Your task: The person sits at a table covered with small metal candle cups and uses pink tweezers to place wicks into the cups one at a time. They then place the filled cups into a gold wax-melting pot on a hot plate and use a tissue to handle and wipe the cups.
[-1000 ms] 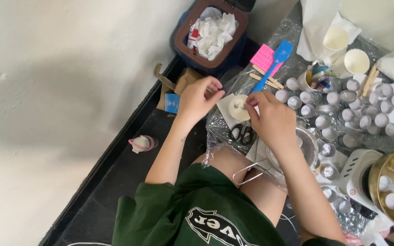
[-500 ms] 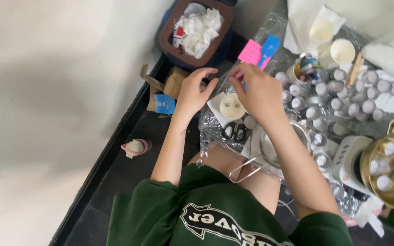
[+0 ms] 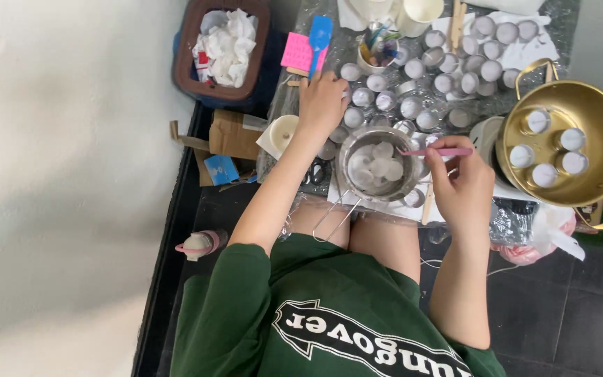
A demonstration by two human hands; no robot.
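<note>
The right hand (image 3: 463,187) pinches a pink stick (image 3: 435,151), its tip over the right rim of the steel pot (image 3: 378,163), which holds white wax pieces. The left hand (image 3: 322,103), fingers curled, rests on the small tins (image 3: 413,87) just beyond the pot; whether it grips one cannot be determined. A brass pot (image 3: 572,143) stands at the right.

Dark green T-shirt (image 3: 301,314), short sleeves, white print across chest. Both forearms bare. Left hand (image 3: 321,103) and right hand (image 3: 460,185) bare, no gloves. Knees bare below shirt.
</note>
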